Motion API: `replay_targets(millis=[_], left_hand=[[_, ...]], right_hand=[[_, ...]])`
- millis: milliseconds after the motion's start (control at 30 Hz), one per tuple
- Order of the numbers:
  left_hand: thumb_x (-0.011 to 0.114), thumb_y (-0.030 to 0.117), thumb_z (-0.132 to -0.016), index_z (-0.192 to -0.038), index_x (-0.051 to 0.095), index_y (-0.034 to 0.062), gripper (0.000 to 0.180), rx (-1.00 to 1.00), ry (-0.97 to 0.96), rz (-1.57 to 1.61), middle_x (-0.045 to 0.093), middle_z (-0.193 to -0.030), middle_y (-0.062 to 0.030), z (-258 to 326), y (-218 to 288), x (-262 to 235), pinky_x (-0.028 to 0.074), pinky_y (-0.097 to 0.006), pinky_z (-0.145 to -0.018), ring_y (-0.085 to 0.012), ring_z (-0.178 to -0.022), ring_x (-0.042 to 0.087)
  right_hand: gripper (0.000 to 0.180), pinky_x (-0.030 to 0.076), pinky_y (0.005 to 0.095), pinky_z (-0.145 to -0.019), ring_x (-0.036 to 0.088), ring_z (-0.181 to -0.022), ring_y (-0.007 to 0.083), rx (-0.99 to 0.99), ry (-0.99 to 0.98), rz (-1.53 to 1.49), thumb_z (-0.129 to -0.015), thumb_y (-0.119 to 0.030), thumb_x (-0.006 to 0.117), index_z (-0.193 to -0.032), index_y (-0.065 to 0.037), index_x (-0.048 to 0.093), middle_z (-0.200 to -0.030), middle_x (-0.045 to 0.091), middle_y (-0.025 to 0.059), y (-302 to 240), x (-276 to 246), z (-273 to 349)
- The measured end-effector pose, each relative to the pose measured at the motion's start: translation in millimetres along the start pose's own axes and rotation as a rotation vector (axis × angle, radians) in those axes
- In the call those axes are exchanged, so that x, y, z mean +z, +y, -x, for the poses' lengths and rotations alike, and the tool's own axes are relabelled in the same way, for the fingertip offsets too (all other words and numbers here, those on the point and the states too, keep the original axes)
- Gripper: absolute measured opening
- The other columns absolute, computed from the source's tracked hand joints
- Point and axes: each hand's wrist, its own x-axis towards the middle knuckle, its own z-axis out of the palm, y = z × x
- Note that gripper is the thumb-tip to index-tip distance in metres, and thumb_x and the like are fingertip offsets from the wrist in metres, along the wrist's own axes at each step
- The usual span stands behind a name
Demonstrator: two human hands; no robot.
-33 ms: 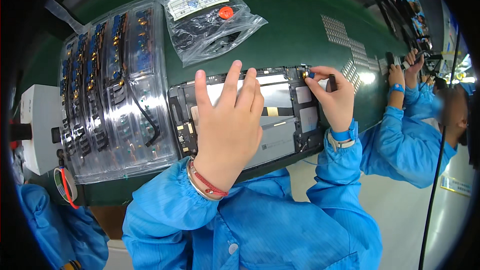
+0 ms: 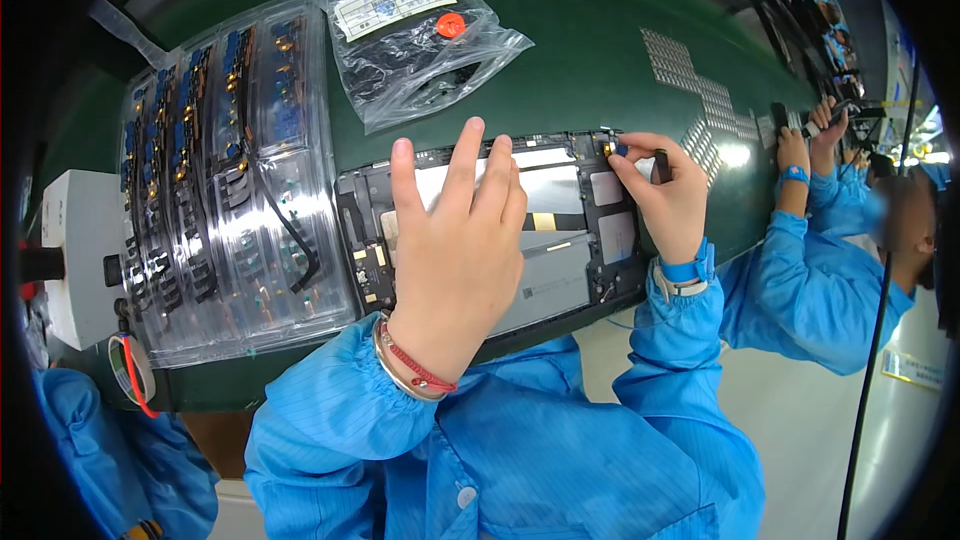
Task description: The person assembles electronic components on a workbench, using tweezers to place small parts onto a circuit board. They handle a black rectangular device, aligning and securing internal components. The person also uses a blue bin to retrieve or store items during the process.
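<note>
Clear plastic blister tray [image 2: 230, 190] of small blue and gold parts: left on green bench [image 2: 600, 50]. Opened flat tablet chassis [image 2: 560, 230]: bench front edge. Left hand [image 2: 455, 240]: fingers spread, pressing flat on chassis. Right hand [image 2: 665, 195]: pinching small blue part [image 2: 620, 149] at chassis top-right corner.

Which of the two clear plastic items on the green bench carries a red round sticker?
The crumpled clear bag at the top, behind the open tablet. It has a red dot beside a white label; the clear blister tray on the left holds only rows of small parts.
</note>
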Motion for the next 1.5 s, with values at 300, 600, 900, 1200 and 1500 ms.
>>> replay_targets(millis=[300, 600, 900, 1200, 1500], left_hand=[[0.051, 0.011, -0.071, -0.082, 0.064, 0.0024, 0.020, 0.209, 0.071, -0.135, 0.053, -0.103, -0.0063, -7, 2, -1, 0.018, -0.052, -0.102, -0.0213, -0.114, 0.040], [0.053, 0.014, -0.069, -0.081, 0.067, 0.0064, 0.021, 0.472, -0.088, -0.453, 0.055, -0.103, -0.0045, -16, 6, -11, 0.013, -0.050, -0.105, -0.0194, -0.113, 0.041], [0.051, 0.019, -0.073, -0.090, 0.067, 0.0135, 0.023, 0.665, -0.237, -0.738, 0.054, -0.114, -0.0048, -37, 18, -18, 0.006, -0.049, -0.107, -0.0188, -0.119, 0.038], [0.050, 0.015, -0.073, -0.089, 0.068, 0.0106, 0.024, 0.362, -0.212, -0.456, 0.050, -0.120, -0.0060, -24, 16, -22, 0.010, -0.051, -0.104, -0.0214, -0.119, 0.038], [0.051, 0.004, -0.068, -0.114, 0.052, 0.0046, 0.046, 0.142, -0.186, 0.652, 0.050, -0.116, -0.0130, 80, 38, -73, 0.032, -0.044, -0.093, -0.0244, -0.105, 0.049]], right_hand=[[0.021, 0.044, 0.0226, -0.058, 0.059, -0.064, 0.0111, 0.034, -0.003, 0.066, -0.069, -0.007, 0.065, -0.089, -0.002, 0.063, -0.070, 0.062, 0.0053, -4, -2, -1], [0.022, 0.044, 0.0237, -0.058, 0.058, -0.063, 0.0120, 0.022, -0.025, -0.002, -0.068, -0.008, 0.065, -0.089, -0.001, 0.063, -0.068, 0.061, 0.0040, 3, -3, -4], [0.021, 0.045, 0.0247, -0.058, 0.058, -0.061, 0.0124, 0.014, -0.050, 0.012, -0.068, -0.009, 0.066, -0.087, -0.001, 0.063, -0.065, 0.060, 0.0045, 1, -5, -8], [0.022, 0.046, 0.0282, -0.064, 0.059, -0.072, 0.0227, -0.213, 0.089, 0.075, -0.070, -0.008, 0.064, -0.091, -0.003, 0.061, -0.082, 0.060, 0.0113, -18, -11, 0], [0.046, 0.048, 0.0280, -0.062, 0.058, -0.070, 0.0206, -0.507, -0.326, 0.171, -0.064, 0.012, 0.050, -0.104, -0.007, 0.059, -0.095, 0.057, 0.0092, -54, 7, -15]])
